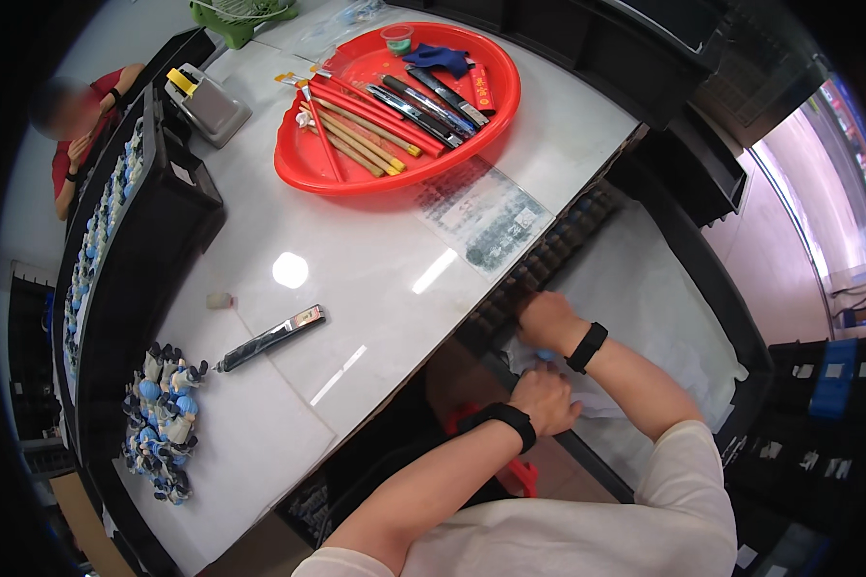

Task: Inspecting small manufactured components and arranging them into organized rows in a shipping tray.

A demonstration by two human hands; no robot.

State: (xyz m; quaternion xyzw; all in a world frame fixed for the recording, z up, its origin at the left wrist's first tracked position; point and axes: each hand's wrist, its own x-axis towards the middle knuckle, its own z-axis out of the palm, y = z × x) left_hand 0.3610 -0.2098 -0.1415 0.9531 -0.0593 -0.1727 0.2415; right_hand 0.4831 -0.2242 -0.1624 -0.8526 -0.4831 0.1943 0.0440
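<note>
Over a black tray (678, 245) lined with white sheeting, to the right of the table edge, both my hands work close together. My right hand (548, 322) reaches farther in, its fingers curled down and mostly hidden. Nearer to me, my left hand (546, 401) is closed too, fingers bent; what it holds is hidden. A small light-blue piece (546, 355) shows between the two hands. Along the tray's table-side edge runs a row of small dark figures or parts (548, 252), too dim to make out.
On the white table (375, 250) stands a red basin (303, 178) with brushes and pens. A black pen-like tool (271, 338) lies beside a pile of small blue-and-white figures (164, 423). A black crate (154, 221) of figures edges the left; a person (91, 125) sits beyond.
</note>
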